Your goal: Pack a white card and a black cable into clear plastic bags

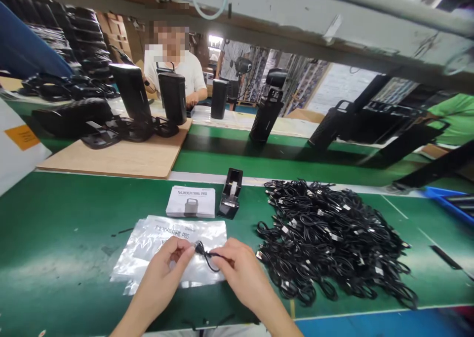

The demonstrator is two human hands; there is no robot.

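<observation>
A short black USB cable (207, 258) is stretched between my two hands, above the clear plastic bags. My left hand (168, 263) pinches its light-coloured plug end between thumb and fingers. With thumb and forefinger, my right hand (240, 268) grips the other side of the cable, and a small loop hangs between the hands. Under them lie the flat plastic bags (129, 263), with a printed leaflet showing through. Behind the bags sits a stack of leaflets (190, 202) marked "Thunder Trail Pro". A black tape dispenser (230, 194) stands just right of that stack.
A big heap of black cables (326, 238) spreads to the right. Black speakers (266, 110) stand along the green conveyor (222, 139) at the back. A wooden board (148, 159) is at left, a blue tray (452, 204) far right. A co-worker (192, 70) is opposite.
</observation>
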